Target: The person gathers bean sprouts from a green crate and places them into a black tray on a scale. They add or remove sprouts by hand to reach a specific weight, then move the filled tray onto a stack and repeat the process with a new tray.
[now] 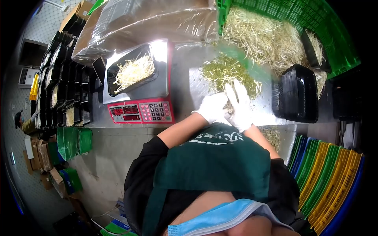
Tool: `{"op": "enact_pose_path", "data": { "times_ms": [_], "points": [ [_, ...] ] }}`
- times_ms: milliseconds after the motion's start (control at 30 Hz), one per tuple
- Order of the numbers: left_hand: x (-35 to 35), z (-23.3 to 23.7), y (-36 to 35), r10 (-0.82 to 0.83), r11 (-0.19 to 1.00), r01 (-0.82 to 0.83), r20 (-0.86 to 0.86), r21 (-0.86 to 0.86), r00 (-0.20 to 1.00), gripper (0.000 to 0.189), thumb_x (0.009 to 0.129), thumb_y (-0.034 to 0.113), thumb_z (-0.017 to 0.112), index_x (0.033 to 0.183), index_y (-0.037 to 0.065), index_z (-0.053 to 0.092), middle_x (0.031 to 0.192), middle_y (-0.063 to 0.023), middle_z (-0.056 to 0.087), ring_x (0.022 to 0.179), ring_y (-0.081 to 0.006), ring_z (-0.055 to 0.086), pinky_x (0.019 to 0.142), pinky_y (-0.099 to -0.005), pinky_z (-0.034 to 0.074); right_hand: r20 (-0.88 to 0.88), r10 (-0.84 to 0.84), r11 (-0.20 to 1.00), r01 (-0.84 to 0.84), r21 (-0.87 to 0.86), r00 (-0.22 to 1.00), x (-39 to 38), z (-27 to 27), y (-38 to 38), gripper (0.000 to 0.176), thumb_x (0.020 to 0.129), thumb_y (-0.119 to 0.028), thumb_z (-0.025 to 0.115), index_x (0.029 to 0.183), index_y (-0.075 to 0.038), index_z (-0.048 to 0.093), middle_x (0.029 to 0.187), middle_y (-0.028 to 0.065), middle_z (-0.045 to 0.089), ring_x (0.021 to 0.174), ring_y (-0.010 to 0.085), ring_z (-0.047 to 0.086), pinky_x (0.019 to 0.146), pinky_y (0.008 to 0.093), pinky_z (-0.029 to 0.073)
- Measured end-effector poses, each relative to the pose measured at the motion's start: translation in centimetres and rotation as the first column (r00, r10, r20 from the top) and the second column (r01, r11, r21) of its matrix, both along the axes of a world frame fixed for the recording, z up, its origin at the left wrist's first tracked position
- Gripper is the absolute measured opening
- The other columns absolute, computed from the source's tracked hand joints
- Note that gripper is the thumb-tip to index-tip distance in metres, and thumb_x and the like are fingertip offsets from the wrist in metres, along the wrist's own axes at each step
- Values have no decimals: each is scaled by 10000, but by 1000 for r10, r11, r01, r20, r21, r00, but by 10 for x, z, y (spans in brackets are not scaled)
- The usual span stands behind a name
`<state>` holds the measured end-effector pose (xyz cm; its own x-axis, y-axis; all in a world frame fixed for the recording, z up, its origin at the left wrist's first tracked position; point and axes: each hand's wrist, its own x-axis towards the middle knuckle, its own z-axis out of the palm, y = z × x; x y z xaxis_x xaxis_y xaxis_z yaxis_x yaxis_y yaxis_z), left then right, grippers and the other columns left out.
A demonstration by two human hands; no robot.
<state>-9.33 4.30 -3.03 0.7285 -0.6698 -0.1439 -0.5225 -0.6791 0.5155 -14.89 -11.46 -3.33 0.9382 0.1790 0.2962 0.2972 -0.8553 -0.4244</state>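
a metal tabletop (pixel 185 78) crosses the upper half of the frame, shiny and strewn with scraps near its middle. on its left stands a red scale (pixel 139 112), its digits lit, bearing a black tray (pixel 112 80) of pale sprouts (the tray sits at a slant). stacks of black trays (pixel 59 86) fill the left edge, a person (pixel 26 125) shows at the far left, and yellow, green and blue crates (pixel 327 177) are stacked lower right above a grey floor (pixel 106 157).

the loose sprouts (pixel 228 72) lie in a low heap right of centre, short pale stems mixed with green bits, just below a green crate (pixel 338 51) of long, whitish, tangled sprouts.

both hands wear white gloves. the left hand (pixel 214 108) is curled in against the right hand (pixel 239 104), whose fingers are extended close together over the heap's lower edge; a small clump (pixel 228 106) shows between them, though which fingers grip it i cannot tell.
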Motion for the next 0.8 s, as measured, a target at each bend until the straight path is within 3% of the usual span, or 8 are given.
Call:
{"op": "enact_pose_path", "data": {
  "times_ms": [133, 200, 267, 333, 533, 667, 733, 800],
  "points": [
    [-6, 31, 7, -70, 985, 66, -23, -158, 997, 376, 834, 309, 645, 1040, -3, 604, 1000, -189, 623, 904, -320, 621, 810, -398, 495, 102, 105, 929, -134, 344, 989, 25, -16, -13, 545, 627, -78, 709, 1165, -102, 625, 1232, 179, 573, 1058, 349, 580, 930, 405, 468],
    [-13, 38, 19, -7, 744, -233, -356, -626, 934, 314, 873, 208, 634, 1082, -24, 596, 1016, -135, 640, 932, -227, 626, 830, -340, 495, 125, 27, 800, -96, 592, 992, 29, -7, -14, 389, 670, -12, 727, 1048, -59, 651, 1060, 141, 661, 967, 277, 642, 868, 351, 509],
    [6, -13, 30, -72, 740, -77, -193, -668, 979, 457, 854, 86, 631, 1261, -48, 472, 1027, -104, 634, 924, -170, 608, 816, -299, 484, -178, -39, 231, 183, 956, 983, 23, -3, -20, 401, 724, 5, 726, 1106, -32, 612, 1047, 115, 669, 965, 198, 641, 856, 319, 521],
    [9, -21, 34, 16, 736, -350, -503, -579, 864, 517, 863, 85, 612, 1327, -45, 425, 1105, -144, 609, 949, -171, 599, 835, -286, 477, -118, -1, -21, 118, 993, 993, 22, 47, -28, 436, 741, 22, 730, 1146, -7, 572, 1059, 100, 660, 952, 159, 634, 837, 303, 534],
    [-14, -18, 10, 83, 878, 0, 152, -479, 985, 759, 809, 298, 639, 1427, 15, 302, 1375, -236, 402, 1240, -399, 412, 1072, -449, 300, 360, -223, 441, -236, 866, 906, -7, 155, -107, 389, 833, -157, 662, 1173, 21, 597, 1154, 156, 632, 1005, 222, 635, 883, 367, 521],
    [8, -23, -18, -128, 979, 190, 510, -70, 851, 1022, 723, 512, 685, 1464, -2, 203, 1464, -280, 239, 1345, -471, 227, 1109, -528, 177, 32, -492, 552, 284, 784, 870, -21, 142, -176, 456, 832, -136, 675, 1242, 26, 558, 1190, 150, 614, 1059, 189, 608, 936, 302, 454],
    [27, -24, -26, 54, 975, 57, 478, -215, 877, 1050, 711, 532, 690, 1469, 7, 188, 1481, -286, 200, 1358, -456, 209, 1120, -507, 167, -278, -470, 653, 542, 529, 838, -29, 97, -215, 508, 792, -90, 719, 1252, 21, 537, 1223, 162, 592, 1101, 235, 589, 970, 328, 434],
    [40, -13, -23, 94, 970, 15, 428, -244, 899, 1038, 736, 527, 680, 1473, 5, 168, 1487, -295, 181, 1371, -459, 186, 1128, -498, 158, 166, -358, 926, 372, -61, 919, -46, 104, -216, 527, 770, -66, 730, 1244, 33, 522, 1248, 181, 570, 1150, 298, 554, 1006, 358, 408]
  ]
}}
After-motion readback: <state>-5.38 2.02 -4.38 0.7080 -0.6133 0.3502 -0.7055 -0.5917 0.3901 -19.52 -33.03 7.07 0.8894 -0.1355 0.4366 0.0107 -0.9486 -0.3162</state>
